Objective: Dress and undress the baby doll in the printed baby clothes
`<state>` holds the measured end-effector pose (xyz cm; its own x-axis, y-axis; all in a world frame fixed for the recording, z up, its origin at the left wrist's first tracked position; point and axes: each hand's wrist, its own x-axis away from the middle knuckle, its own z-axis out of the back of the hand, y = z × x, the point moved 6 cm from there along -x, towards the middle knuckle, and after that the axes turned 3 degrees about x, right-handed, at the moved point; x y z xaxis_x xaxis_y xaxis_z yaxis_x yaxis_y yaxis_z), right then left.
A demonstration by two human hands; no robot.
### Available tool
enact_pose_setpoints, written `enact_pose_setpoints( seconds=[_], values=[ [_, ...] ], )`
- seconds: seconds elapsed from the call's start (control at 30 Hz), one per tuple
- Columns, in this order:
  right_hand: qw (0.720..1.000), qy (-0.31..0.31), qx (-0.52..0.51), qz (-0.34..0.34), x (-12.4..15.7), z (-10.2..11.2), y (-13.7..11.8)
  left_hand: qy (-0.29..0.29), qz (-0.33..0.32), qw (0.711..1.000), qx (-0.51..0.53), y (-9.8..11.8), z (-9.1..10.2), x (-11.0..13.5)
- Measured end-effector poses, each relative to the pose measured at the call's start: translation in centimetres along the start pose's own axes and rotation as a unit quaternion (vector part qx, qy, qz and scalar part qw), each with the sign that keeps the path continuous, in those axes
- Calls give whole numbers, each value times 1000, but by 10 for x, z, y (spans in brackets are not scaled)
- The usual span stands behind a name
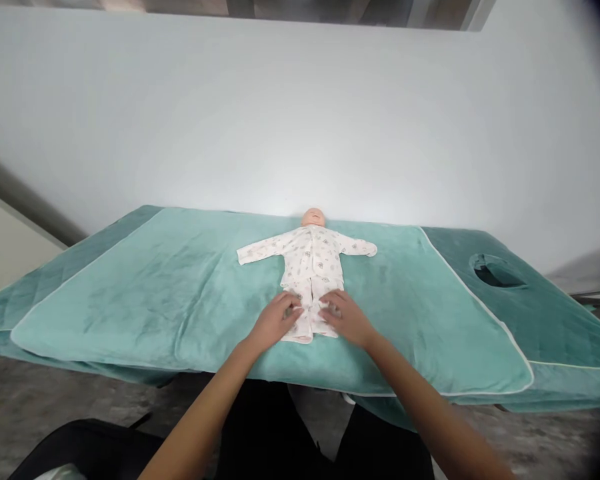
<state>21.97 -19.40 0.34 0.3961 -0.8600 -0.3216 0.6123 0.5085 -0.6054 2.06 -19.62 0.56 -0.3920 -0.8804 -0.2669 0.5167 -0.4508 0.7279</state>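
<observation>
A baby doll (314,217) lies on its back on the bed, its head against the wall side. It wears a white patterned baby shirt (311,255) with long sleeves spread out to both sides. Matching baby trousers (304,331) cover the legs, and the feet do not show. My left hand (275,321) is on the left trouser leg, with fingers and thumb curled round a fold of cloth. On the other leg, my right hand (350,319) pinches the fabric in the same way, slightly blurred. Both hands are at about knee height on the doll.
A light green blanket (145,293) with white edging lies over a darker green bed cover (560,320). Toward the right end is a face hole (499,271). Behind the bed rises a white wall (280,113). A black chair or bag (90,450) stands at the lower left.
</observation>
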Motion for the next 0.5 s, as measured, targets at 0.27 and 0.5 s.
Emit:
enact_pose_setpoints(
  seconds=[0.27,0.5],
  values=[
    [1000,-10,-20,-3,44,-25,-19,-3,-51,998,-43,19,-23,41],
    [997,47,-37,41,58,0,-45,98,-83,987,-93,41,-12,57]
  ],
)
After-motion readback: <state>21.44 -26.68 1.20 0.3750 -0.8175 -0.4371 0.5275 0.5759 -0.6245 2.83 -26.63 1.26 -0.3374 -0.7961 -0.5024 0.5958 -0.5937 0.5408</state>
